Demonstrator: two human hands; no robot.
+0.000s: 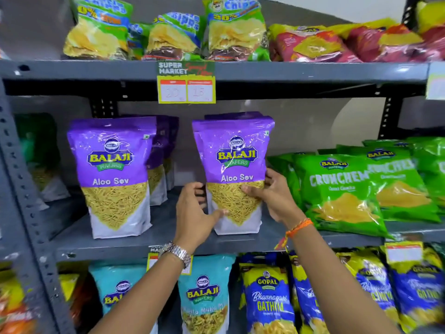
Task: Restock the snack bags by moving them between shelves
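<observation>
A purple Aloo Sev bag (234,155) stands upright on the middle grey shelf (168,237), with another purple bag right behind it. My left hand (196,213) grips its lower left side, thumb on the front. My right hand (272,194) holds its right edge, fingers on the front panel. A second purple Aloo Sev bag (113,174) stands to the left, with more purple bags (163,153) lined up behind it.
Green Crunchem bags (342,189) lean at the right of the middle shelf. Green chip bags (168,34) and red bags (313,44) fill the top shelf. Teal Balaji bags (202,295) and blue Gopal Gathiya bags (267,302) stand below. A price tag (186,81) hangs overhead.
</observation>
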